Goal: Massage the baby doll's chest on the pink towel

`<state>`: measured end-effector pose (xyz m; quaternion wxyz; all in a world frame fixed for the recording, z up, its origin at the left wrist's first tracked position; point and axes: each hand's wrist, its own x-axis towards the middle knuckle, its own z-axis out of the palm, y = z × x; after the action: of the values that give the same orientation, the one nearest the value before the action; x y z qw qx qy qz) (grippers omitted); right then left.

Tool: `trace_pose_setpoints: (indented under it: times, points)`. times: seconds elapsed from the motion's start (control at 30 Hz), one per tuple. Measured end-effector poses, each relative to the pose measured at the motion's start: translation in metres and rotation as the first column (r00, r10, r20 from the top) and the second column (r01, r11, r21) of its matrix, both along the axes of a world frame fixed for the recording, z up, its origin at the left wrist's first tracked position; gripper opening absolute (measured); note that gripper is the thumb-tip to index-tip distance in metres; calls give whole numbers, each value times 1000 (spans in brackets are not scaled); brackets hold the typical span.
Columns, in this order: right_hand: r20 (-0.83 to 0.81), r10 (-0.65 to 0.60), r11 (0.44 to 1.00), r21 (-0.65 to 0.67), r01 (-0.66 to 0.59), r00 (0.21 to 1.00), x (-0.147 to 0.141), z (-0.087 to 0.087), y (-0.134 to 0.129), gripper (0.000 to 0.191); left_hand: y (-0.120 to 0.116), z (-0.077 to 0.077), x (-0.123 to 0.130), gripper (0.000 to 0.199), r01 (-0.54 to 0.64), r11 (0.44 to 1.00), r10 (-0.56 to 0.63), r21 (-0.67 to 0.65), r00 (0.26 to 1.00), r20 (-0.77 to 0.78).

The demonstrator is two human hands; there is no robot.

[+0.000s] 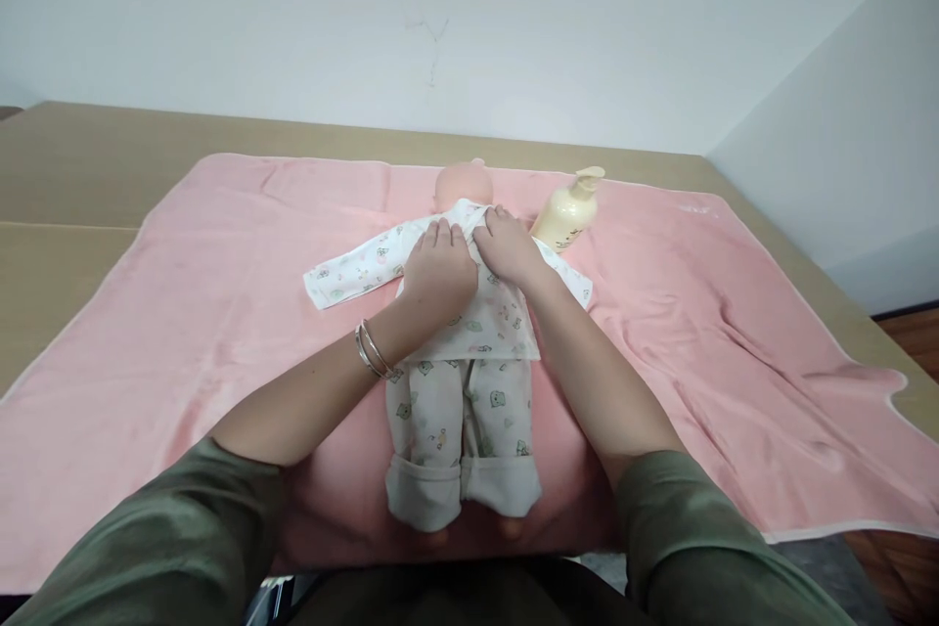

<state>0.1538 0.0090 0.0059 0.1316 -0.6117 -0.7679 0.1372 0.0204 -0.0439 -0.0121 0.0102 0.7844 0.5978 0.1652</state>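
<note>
A baby doll (464,184) lies on its back with its head away from me. It wears a white printed shirt (506,318) and matching trousers (432,411) with turned-up cuffs. My left hand (440,272) rests flat on the left side of the shirt's chest, fingers stretched toward the collar. On the upper right of the chest, by the collar, lies my right hand (508,245), its fingers slightly bent against the cloth. Both hands are open and touch the shirt. One sleeve (359,269) spreads out to the left; my right forearm partly covers the other.
A cream pump bottle (568,213) stands tilted in view just right of the doll's head, close to my right hand. Under everything is a pink blanket (242,313), wrinkled at right, on a wooden table (95,147). A white wall (587,39) rises behind.
</note>
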Motion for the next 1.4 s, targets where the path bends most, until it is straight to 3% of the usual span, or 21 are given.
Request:
trace_pose_setpoints:
  times: [0.13,0.27,0.37,0.5,0.67,0.87,1.07,1.2,1.3,1.4]
  points:
    - [69,-28,999,-22,30,997,-6,3,-7,69,15,-2,-9,57,-3,1000,3,-6,995,101]
    - [126,151,987,-78,-142,980,-13,13,-27,75,38,-6,-24,49,-88,996,93,-32,959,267]
    - [150,225,974,-59,-218,963,-19,14,-35,75,46,-8,-28,45,-89,994,102,-56,946,308]
    - [28,132,989,68,-134,991,-19,4,-23,53,44,-11,-25,46,-101,994,105,-28,946,306]
    - [-56,-23,989,146,31,998,-16,-10,-10,52,43,-15,-22,53,-125,992,120,-2,941,318]
    - [-74,-22,989,148,33,997,-16,-12,-10,56,34,-8,-19,52,-99,995,96,1,970,225]
    - [-50,57,991,125,-51,997,-8,-7,-3,49,11,-4,-9,57,51,998,-53,32,996,68]
    - [102,7,992,126,-20,995,-21,1,-25,54,29,-1,-19,55,59,998,-55,-14,984,169]
    - [248,63,980,167,-107,967,-34,8,-48,51,49,0,-32,58,31,992,3,-126,964,265]
    - [254,77,982,148,-117,964,-38,10,-53,51,56,0,-36,57,26,989,13,-145,964,264]
